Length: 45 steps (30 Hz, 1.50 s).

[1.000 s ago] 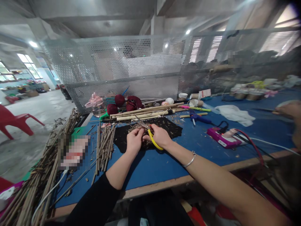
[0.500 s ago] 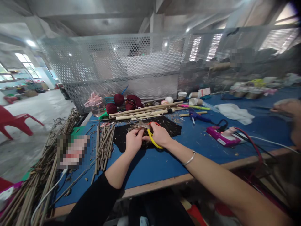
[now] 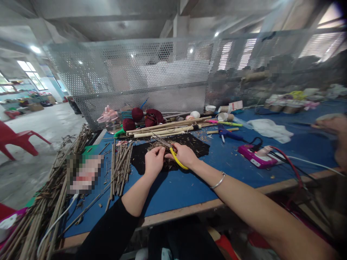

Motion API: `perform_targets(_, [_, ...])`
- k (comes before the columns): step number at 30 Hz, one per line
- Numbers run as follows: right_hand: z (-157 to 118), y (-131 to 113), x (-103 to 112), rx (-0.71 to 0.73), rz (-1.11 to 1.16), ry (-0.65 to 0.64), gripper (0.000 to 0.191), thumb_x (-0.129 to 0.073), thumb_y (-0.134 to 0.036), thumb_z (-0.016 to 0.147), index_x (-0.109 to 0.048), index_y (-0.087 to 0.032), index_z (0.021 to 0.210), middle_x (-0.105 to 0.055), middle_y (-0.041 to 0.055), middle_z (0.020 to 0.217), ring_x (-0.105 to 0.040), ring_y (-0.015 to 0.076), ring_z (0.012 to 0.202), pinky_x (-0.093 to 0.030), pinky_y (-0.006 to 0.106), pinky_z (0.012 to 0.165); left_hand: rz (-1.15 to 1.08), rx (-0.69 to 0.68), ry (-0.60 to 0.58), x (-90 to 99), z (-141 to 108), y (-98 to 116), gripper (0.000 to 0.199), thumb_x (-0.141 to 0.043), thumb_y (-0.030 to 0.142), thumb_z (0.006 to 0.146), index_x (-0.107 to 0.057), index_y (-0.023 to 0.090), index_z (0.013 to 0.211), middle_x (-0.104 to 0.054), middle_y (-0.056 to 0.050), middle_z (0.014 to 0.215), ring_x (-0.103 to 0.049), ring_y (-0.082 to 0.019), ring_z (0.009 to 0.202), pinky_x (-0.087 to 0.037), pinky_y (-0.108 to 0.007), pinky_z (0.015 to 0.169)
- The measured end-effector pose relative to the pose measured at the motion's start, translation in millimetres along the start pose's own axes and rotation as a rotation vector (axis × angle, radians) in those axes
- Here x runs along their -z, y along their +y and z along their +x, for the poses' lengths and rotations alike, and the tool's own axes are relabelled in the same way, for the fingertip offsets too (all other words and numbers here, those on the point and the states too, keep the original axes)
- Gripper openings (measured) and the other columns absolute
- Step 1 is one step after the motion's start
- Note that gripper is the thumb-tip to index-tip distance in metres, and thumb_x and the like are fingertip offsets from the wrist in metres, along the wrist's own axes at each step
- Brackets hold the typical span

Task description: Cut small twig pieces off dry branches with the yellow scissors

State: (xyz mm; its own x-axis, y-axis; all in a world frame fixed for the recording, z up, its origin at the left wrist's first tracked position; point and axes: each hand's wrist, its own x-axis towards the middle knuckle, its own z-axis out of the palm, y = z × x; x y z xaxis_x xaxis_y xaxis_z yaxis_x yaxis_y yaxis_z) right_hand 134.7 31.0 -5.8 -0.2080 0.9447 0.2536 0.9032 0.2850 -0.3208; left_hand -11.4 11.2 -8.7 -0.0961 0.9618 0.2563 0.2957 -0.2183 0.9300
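My right hand [image 3: 184, 156] is wrapped round the yellow handle of a pair of scissors [image 3: 176, 159]. Their metal blades look closed and point up and left, over a black cloth [image 3: 200, 147] strewn with small brown clippings [image 3: 157, 144]. Close beside it, my left hand [image 3: 154, 159] is closed in a pinch with fingertips just below the blades. Whatever those fingers hold is too small or hidden to make out. To the left lies a pile of short cut brown stems [image 3: 120, 169] on the blue table.
Long dry stalks [image 3: 40, 202] are heaped along the left edge. Pale sticks [image 3: 168, 130] and dark red yarn balls [image 3: 137, 114] lie behind the cloth. A blue glue gun [image 3: 229, 134] and a purple power strip [image 3: 256, 157] with cables are at right. Another person's hand [image 3: 334, 124] shows far right.
The scissors have closed: their handles came together, and the red part that showed above my right hand is now hidden. Both hands stay in nearly the same place.
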Motion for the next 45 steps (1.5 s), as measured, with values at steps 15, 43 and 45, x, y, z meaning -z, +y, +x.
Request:
perform_targets(15, [0.5, 4.4, -2.1, 0.091, -0.002, 0.078, 0.064, -0.058, -0.064, 0.061, -0.044, -0.017, 0.103, -0.059, 0.0073, 0.090, -0.056, 0.0200, 0.085, -0.036, 0.026, 0.068, -0.408, 0.155, 0.002, -6.2, 5.0, -3.5, 0.025, -0.051, 0.036, 0.072, -0.058, 0.013, 0.075, -0.055, -0.001, 0.065, -0.047, -0.007, 0.050, -0.040, -0.017, 0.041])
perform_targets(43, [-3.3, -2.3, -0.6, 0.081, -0.032, 0.026, 0.062, -0.052, -0.069, 0.061, -0.044, -0.019, 0.097, -0.063, 0.0057, 0.082, -0.061, 0.0230, 0.078, -0.035, 0.026, 0.059, 0.171, -0.226, 0.092, 3.1, -1.3, 4.3, 0.025, -0.045, 0.028, 0.079, -0.060, 0.016, 0.063, -0.059, -0.001, 0.062, -0.050, -0.012, 0.061, -0.034, -0.021, 0.061])
perform_targets(45, [-3.4, -3.4, 0.9, 0.067, -0.025, 0.014, 0.062, -0.053, -0.069, 0.061, -0.045, -0.019, 0.097, -0.063, 0.0053, 0.081, -0.061, 0.0224, 0.077, -0.035, 0.026, 0.058, 0.158, -0.219, 0.094, 3.3, -1.3, 4.3, 0.025, -0.045, 0.028, 0.078, -0.060, 0.016, 0.063, -0.058, 0.000, 0.061, -0.049, -0.012, 0.060, -0.034, -0.021, 0.061])
